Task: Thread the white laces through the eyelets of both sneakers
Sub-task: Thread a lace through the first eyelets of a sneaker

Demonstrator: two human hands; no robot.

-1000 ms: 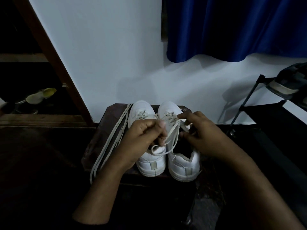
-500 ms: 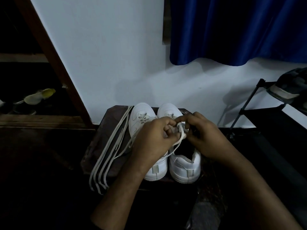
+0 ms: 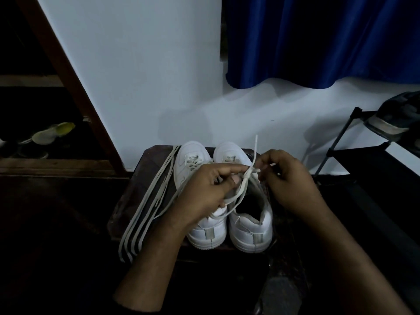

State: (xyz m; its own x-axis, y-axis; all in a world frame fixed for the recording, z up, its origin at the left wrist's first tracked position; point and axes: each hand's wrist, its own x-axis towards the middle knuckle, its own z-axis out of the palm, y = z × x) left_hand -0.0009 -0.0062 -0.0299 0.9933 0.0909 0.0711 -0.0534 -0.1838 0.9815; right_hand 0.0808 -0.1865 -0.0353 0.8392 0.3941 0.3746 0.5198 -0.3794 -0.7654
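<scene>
The left hand (image 3: pixel 205 192) pinches a flat white shoelace (image 3: pixel 244 185) between thumb and forefinger; the right hand (image 3: pixel 287 180), just beside it, pinches the same lace, whose tip stands up between them. Below both hands stand two white leather sneakers (image 3: pixel 250 230), side by side on a dark wooden table (image 3: pixel 134 189). Left of the left hand, loose white laces (image 3: pixel 145 208) lie along the table and hang over its near edge.

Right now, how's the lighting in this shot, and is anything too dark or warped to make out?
Head view: dim and bluish; the white sneakers, the lace and the wall read clearly, while the floor and the stool sink into near black. Head view: the wide lens slants the door frame. Both hands look sharp.
</scene>
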